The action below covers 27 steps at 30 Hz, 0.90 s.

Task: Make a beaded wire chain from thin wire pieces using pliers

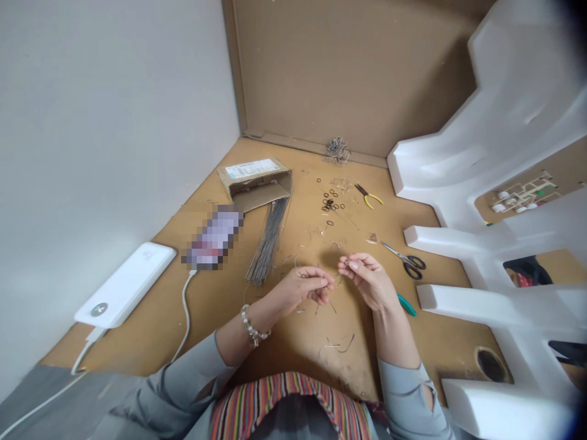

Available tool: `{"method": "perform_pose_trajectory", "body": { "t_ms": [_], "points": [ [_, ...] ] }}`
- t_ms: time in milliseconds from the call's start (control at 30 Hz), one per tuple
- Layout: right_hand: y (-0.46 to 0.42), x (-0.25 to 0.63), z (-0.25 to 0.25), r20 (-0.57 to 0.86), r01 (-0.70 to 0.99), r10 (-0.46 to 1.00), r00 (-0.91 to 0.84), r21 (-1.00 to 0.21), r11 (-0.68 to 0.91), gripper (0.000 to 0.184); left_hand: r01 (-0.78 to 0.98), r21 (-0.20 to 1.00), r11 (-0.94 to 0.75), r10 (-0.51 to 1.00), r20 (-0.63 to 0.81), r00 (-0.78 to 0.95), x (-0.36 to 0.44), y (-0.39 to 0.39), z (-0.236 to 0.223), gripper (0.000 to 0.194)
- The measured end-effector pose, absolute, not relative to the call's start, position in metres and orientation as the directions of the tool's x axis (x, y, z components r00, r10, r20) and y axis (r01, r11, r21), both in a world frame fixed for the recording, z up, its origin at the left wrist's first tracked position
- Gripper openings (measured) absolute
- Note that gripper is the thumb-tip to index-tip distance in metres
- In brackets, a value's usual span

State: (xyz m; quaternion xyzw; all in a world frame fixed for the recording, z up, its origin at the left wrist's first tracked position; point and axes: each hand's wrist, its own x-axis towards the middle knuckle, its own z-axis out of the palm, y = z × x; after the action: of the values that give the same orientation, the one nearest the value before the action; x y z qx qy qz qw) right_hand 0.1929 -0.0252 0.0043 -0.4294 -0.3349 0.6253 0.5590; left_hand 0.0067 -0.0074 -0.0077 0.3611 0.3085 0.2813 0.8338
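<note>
Well to the left of your left hand, a white power bank (126, 284) lies on the table (211, 330), its cable (186, 305) running to a blurred-out device (213, 238). Beyond that hand stands an open cardboard box (257, 180); a bundle of thin wires (268, 250) extends from its mouth towards your wrist.

Your left hand (309, 286) is closed at the fingertips, thumb against forefinger. Whether a wire is gripped there cannot be determined.

Ahead of the gap between your hands lie black rings (329, 205), with a wire tangle (338, 150) farther off by the cardboard wall. Loose wire pieces (331, 346) lie on your near side.

Your right hand (370, 282) is pinching a small metallic piece (347, 263) between thumb and fingers, raised just beside the left fingertips but apart from them. Its exact shape is not discernible.

Ahead of the right hand are yellow-handled pliers (373, 198); to its right, scissors (406, 261); just beside its wrist, a teal object (406, 304). None is in your grasp.

Assessment: the step in hand appears to be fine fingertip handling of the small piece. A next move at this scale calls for a light, steady pinch and close alignment of both hands.
</note>
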Motion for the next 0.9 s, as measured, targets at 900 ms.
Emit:
{"method": "perform_pose_trajectory", "body": {
  "t_ms": [900],
  "points": [
    [-0.034, 0.178, 0.001, 0.057, -0.161, 0.979, 0.197, -0.983, 0.09, 0.01, -0.449, 0.653, 0.61, 0.699, -0.175, 0.694, 0.004, -0.002, -0.016, 0.023]
  ]
}}
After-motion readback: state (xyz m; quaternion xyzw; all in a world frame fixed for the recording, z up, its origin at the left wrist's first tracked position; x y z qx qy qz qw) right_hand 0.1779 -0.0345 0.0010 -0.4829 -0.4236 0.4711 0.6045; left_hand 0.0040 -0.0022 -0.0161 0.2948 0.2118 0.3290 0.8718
